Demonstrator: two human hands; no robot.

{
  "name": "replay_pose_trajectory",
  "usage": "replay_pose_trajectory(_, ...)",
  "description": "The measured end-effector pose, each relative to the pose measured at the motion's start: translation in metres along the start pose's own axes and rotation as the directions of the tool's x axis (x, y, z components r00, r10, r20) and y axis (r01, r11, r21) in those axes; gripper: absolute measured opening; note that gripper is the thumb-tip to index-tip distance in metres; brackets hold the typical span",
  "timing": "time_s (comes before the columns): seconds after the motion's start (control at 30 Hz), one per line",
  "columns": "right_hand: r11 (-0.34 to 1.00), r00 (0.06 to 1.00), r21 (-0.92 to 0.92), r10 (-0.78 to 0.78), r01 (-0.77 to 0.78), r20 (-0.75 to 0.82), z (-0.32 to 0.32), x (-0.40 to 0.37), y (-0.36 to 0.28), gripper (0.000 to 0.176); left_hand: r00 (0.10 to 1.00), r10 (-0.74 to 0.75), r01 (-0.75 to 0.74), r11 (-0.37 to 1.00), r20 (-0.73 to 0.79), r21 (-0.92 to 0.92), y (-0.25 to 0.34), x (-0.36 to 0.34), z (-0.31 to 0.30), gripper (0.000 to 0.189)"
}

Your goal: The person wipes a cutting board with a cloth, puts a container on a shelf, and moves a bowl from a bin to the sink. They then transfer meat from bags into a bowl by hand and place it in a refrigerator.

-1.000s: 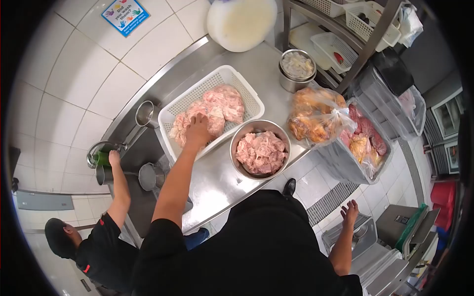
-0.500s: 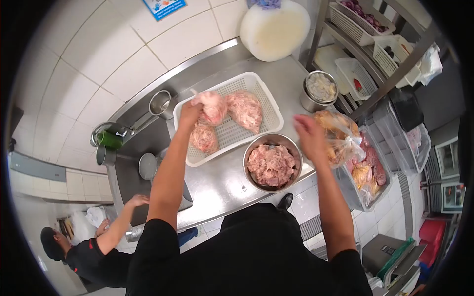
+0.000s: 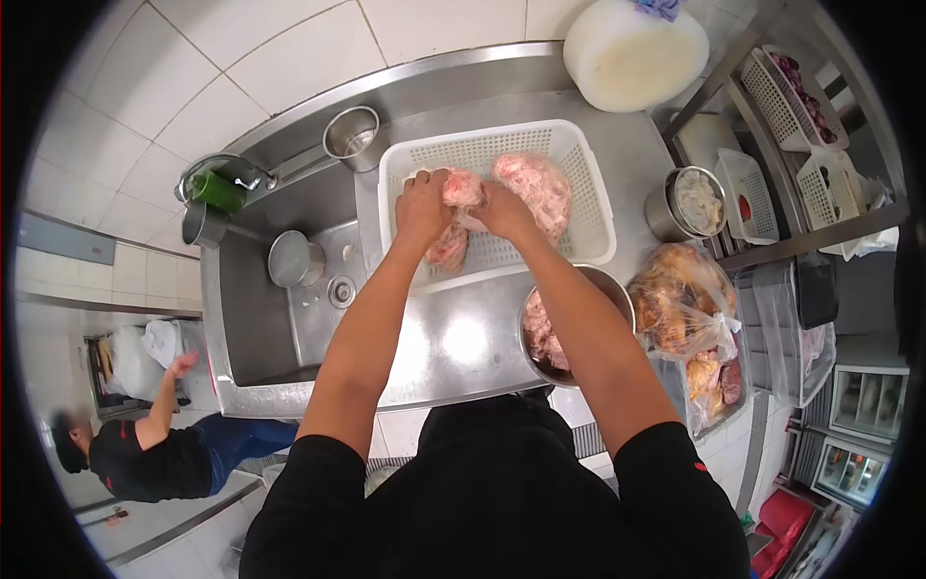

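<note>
In the head view, a clear plastic bag of raw meat [image 3: 464, 187] is between my two hands, over a white perforated basket [image 3: 590, 253]. My left hand [image 3: 422, 205] closes on the bag's left side. From the right, my right hand [image 3: 504, 212] grips the same bag, its fingertips partly hidden. A second meat bag [image 3: 542, 185] lies to the right in the basket, and a third meat bag [image 3: 448, 251] shows below my hands. The steel bowl [image 3: 622, 289] of loose raw meat [image 3: 542, 333] stands nearer me, partly covered by my right forearm.
Left is a steel sink [image 3: 260, 333] holding a round metal container [image 3: 295, 259]. A metal pot [image 3: 353, 138] stands behind. To the right are stacked steel pots [image 3: 672, 207], bagged meat [image 3: 683, 294] and a shelf rack [image 3: 820, 227]. A co-worker [image 3: 159, 449] stands at far left.
My right hand has moved left from beside the bowl to the meat bag my left hand was holding. The view has shifted, and the co-worker's arm is farther from the sink.
</note>
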State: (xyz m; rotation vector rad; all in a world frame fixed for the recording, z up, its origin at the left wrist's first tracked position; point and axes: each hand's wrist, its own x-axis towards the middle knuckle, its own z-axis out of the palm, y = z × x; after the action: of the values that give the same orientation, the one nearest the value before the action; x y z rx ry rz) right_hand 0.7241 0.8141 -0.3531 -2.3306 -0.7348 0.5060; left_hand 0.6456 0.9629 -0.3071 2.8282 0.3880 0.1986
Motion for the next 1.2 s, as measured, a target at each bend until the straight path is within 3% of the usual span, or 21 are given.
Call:
replay_pose_trajectory(0.03,0.998,1.0,0.054,0.017,-0.015,-0.021,-0.001,0.001,-0.001,0.066,1.0,-0.006,0.006,1.0,0.004,-0.003,-0.001,0.002,-0.001,0.061)
replay_pose_trajectory(0.1,0.994,0.999,0.106,0.035,-0.031,-0.038,-0.006,-0.002,-0.01,0.067,0.988,-0.154,0.157,0.946,0.034,-0.283,-0.003,0.004,-0.005,0.039)
replay_pose_trajectory(0.13,0.986,0.998,0.164,0.005,0.004,-0.057,-0.009,-0.005,-0.015,0.067,0.987,-0.158,0.161,0.944,0.033,-0.288,-0.005,0.005,-0.005,0.039)
replay_pose_trajectory(0.17,0.974,0.997,0.222,-0.021,0.039,-0.081,-0.012,-0.004,-0.018,0.067,0.977,-0.211,0.204,0.882,0.031,-0.424,-0.006,0.007,-0.006,0.031)
replay_pose_trajectory(0.2,0.975,0.997,0.219,-0.018,0.035,-0.079,-0.013,-0.001,-0.02,0.067,0.964,-0.263,0.241,0.8,0.041,-0.55,-0.008,0.007,-0.005,0.024)
replay_pose_trajectory(0.23,0.984,0.988,0.147,-0.081,0.099,-0.129,-0.01,0.0,-0.022,0.065,0.962,-0.267,0.25,0.796,0.051,-0.551,-0.013,0.004,-0.005,0.024)
replay_pose_trajectory(0.33,0.986,0.977,0.009,-0.164,0.167,-0.134,-0.01,-0.003,-0.038,0.063,0.932,-0.326,0.319,0.525,0.16,-0.789,-0.03,-0.017,-0.013,0.024)
replay_pose_trajectory(0.4,0.981,0.976,-0.057,-0.192,0.187,-0.099,-0.003,-0.001,-0.048,0.062,0.916,-0.379,0.348,0.594,0.13,-0.725,-0.03,-0.027,-0.005,0.024)
replay_pose_trajectory(0.47,0.975,0.971,-0.185,-0.159,0.125,-0.181,0.006,0.006,-0.05,0.055,0.888,-0.454,0.405,0.7,0.071,-0.588,-0.017,-0.031,-0.01,0.024)
replay_pose_trajectory(0.57,0.965,0.967,-0.247,-0.146,0.092,-0.21,0.01,0.023,-0.039,0.054,0.884,-0.461,0.378,0.602,0.081,-0.703,-0.019,-0.028,0.007,0.022)
replay_pose_trajectory(0.7,0.952,0.972,-0.274,-0.181,0.135,-0.15,0.001,0.041,-0.032,0.046,0.895,-0.443,0.345,0.607,0.056,-0.716,-0.018,-0.036,0.005,0.025)
replay_pose_trajectory(0.77,0.968,0.962,-0.07,-0.248,0.241,-0.112,-0.017,0.04,-0.035,0.038,0.918,-0.396,0.335,0.75,0.018,-0.571,-0.022,-0.038,-0.012,0.032)
replay_pose_trajectory(0.8,0.968,0.962,-0.072,-0.248,0.241,-0.112,-0.022,0.039,-0.038,0.038,0.936,-0.327,0.237,0.859,-0.129,-0.454,-0.014,-0.043,-0.017,0.04)
replay_pose_trajectory(0.9,0.946,0.942,-0.107,-0.316,0.305,-0.112,-0.029,0.026,-0.057,0.03,0.93,-0.306,0.224,0.912,-0.204,-0.344,0.008,-0.028,-0.021,0.042)
replay_pose_trajectory(1.03,0.948,0.948,-0.182,-0.288,0.262,-0.135,-0.029,0.017,-0.068,0.028,0.93,-0.36,0.301,0.866,-0.078,-0.4,0.002,-0.014,-0.019,0.046)
replay_pose_trajectory(1.1,0.954,0.949,-0.167,-0.274,0.247,-0.158,-0.023,0.022,-0.065,0.03,0.915,-0.385,0.305,0.858,-0.122,-0.414,0.001,-0.023,-0.008,0.05)
replay_pose_trajectory(1.17,0.998,0.975,-0.021,-0.057,0.053,-0.213,-0.017,0.03,-0.062,0.029,0.896,-0.412,0.31,0.847,-0.164,-0.432,0.003,-0.032,0.004,0.053)
replay_pose_trajectory(1.2,0.998,0.976,-0.019,-0.057,0.054,-0.21,-0.009,0.034,-0.056,0.029,0.882,-0.445,0.336,0.825,-0.155,-0.454,0.004,-0.037,0.008,0.058)
